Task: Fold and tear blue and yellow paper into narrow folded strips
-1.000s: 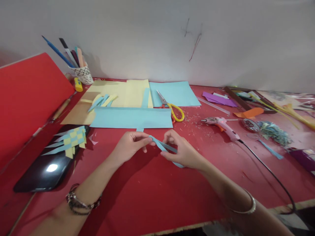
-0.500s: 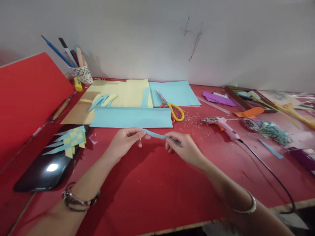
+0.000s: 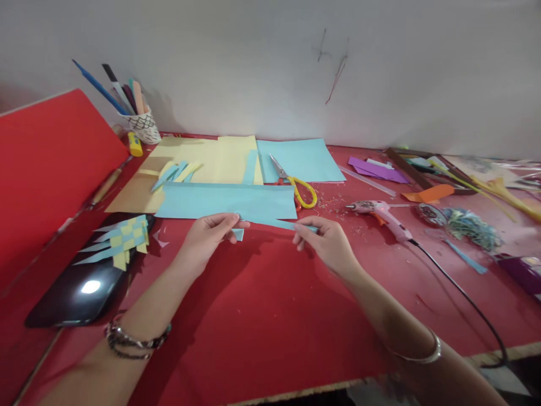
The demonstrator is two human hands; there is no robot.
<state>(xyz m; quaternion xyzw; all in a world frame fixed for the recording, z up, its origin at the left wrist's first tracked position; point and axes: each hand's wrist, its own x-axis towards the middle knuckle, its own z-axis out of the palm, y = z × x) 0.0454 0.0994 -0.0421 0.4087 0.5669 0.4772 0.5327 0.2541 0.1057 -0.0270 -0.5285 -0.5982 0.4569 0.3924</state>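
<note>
Blue paper strip point(image 3: 276, 224) was stretched between the person's two hands, held just above the red table point(image 3: 262, 321), close along the near edge of a wide blue sheet point(image 3: 228, 201); the left hand point(image 3: 209, 237) had thumb and fingertips pinched narrow on one end, and the right hand point(image 3: 327, 239) gripped the other end just as narrowly, a little of the strip showing past its fingers; a small pale-blue bit point(image 3: 239, 234) peeped out below the left fingers, though from where I stood I could not tell whether it belonged to the same strip.

Beyond the right hand lay the yellow-handled scissors point(image 3: 305, 193), blades pointing toward the wall; farther right rested a pink glue gun point(image 3: 386, 219), its cord trailing to the table's front edge; over on the left, a woven blue-and-yellow piece point(image 3: 129, 237) lay on a glossy black device point(image 3: 80, 290), well apart from the left hand.
</note>
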